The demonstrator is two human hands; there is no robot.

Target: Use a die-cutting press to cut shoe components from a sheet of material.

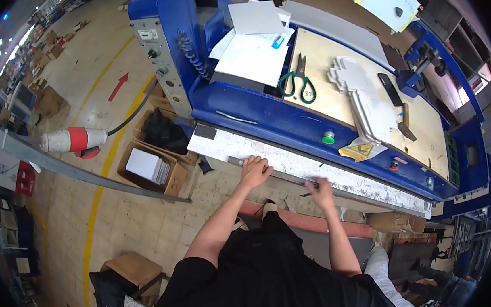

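My left hand [254, 172] presses down at the near edge of a long, scuffed white board [292, 164], fingers bent over a thin metal strip [236, 161]. The strip runs along that edge and shows on both sides of the hand. To the right, my right hand [321, 193] is closed and smeared by motion. A small, dark, thin thing shows at its fingers, too blurred to name. The board lies along the front of a blue machine [288, 112], with a dark square patch [206, 131] at its left end.
On the machine's pale bed [322, 61] lie green-handled scissors [299, 83], white molded pieces [362, 98], a phone [390, 89] and a hammer [406, 123]. White sheets [252, 55] are stacked left of them. Cardboard boxes [172, 179] stand on the floor at left, near a hanging cable connector [74, 139].
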